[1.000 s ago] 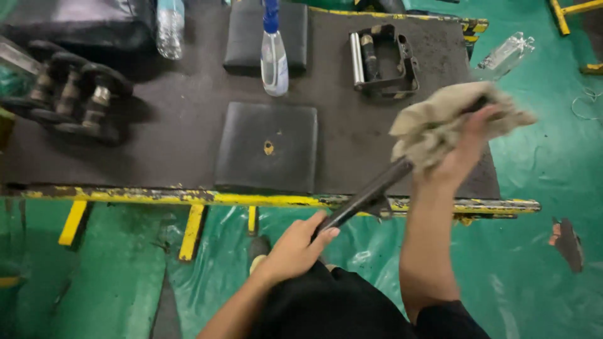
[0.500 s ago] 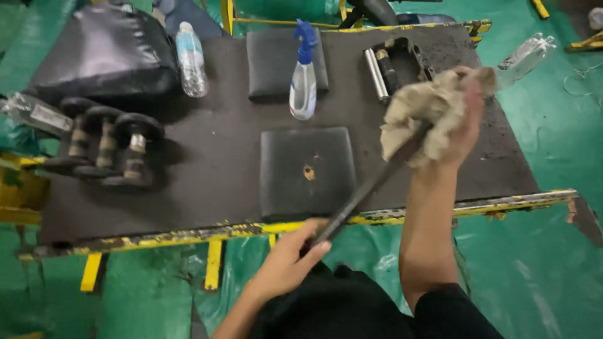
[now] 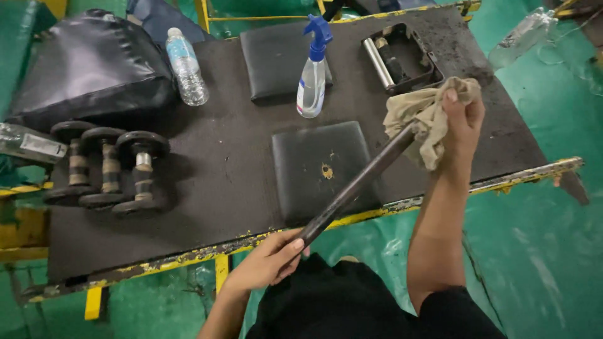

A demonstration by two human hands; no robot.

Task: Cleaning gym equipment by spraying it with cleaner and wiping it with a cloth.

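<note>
Here, cloth (image 3: 427, 116) hiding bar (image 3: 352, 191) tip — right hand (image 3: 463, 116)

On the dark table (image 3: 207, 207) — three dumbbells (image 3: 107, 166), a spray bottle (image 3: 312, 69), two black pads (image 3: 320, 166) — a water bottle (image 3: 186, 66).

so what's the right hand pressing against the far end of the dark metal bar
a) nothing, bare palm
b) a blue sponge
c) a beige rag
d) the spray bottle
c: the right hand grips a crumpled beige rag wrapped round the far end of the dark metal bar, while the left hand holds the near end; the spray bottle stands untouched on the table.
</note>
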